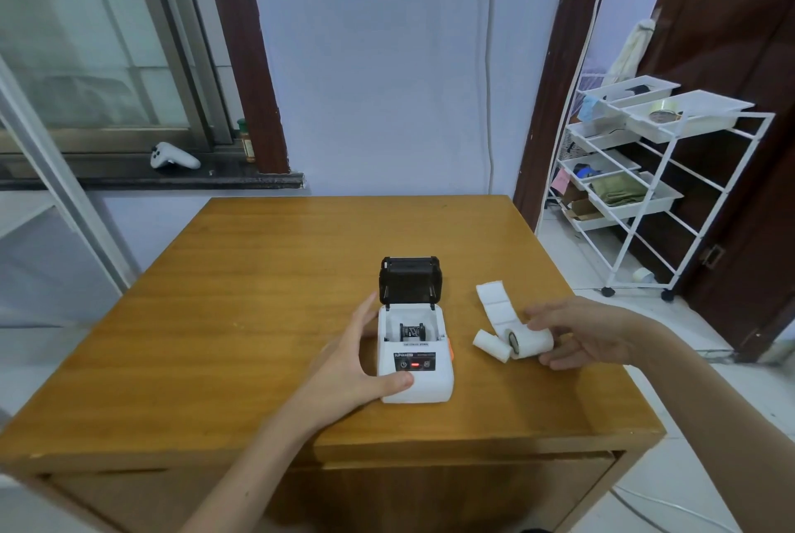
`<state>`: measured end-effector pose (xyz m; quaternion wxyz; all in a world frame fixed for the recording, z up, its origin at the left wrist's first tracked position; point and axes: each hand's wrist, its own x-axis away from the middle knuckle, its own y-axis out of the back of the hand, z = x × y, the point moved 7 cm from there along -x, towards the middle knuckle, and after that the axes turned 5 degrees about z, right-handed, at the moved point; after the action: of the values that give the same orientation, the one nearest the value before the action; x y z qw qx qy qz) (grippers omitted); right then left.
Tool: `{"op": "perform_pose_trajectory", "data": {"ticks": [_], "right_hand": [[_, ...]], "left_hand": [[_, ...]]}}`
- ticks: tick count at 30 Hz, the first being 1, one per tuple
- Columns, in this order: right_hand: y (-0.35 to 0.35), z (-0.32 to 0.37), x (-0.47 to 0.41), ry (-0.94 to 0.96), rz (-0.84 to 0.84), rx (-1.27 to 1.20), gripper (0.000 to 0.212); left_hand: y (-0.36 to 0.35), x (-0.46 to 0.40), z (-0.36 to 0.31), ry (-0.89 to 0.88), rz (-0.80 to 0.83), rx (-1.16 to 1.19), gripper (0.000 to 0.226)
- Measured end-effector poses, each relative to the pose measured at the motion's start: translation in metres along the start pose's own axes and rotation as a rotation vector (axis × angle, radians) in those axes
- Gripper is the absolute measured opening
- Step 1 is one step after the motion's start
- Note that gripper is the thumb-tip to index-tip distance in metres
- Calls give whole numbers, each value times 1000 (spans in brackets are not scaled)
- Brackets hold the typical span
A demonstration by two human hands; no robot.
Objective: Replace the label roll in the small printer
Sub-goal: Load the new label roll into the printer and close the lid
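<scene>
Left fingers (365, 315) hold printer (426, 390), right (543, 319) roll (533, 344)

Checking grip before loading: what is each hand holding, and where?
Left hand holds the printer at its left side; right hand pinches the label roll at its right end.

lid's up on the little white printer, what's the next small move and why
Probably lift the larger white label roll with the right hand and lower it into the small white printer's open bay: the black lid stands up, no roll shows in the bay, the left hand grips the printer's body, and the right hand holds that roll.
</scene>
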<state>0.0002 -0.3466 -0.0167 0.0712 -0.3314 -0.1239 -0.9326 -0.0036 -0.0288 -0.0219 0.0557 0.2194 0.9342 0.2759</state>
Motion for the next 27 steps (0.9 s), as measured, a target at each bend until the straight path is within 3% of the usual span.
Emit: {"op": "perform_pose_trajectory", "data": {"ticks": [8,19,27], "right_hand": [[-6,7,6,0,43,173,55],[-2,3,5,-5,51,160,34],[-7,4,5,-8,143,177,44]], "left_hand": [[0,0,-2,0,2,-2,106],[0,0,-2,-3,1,0,105],[-1,1,-3,-7,5,2,104]]}}
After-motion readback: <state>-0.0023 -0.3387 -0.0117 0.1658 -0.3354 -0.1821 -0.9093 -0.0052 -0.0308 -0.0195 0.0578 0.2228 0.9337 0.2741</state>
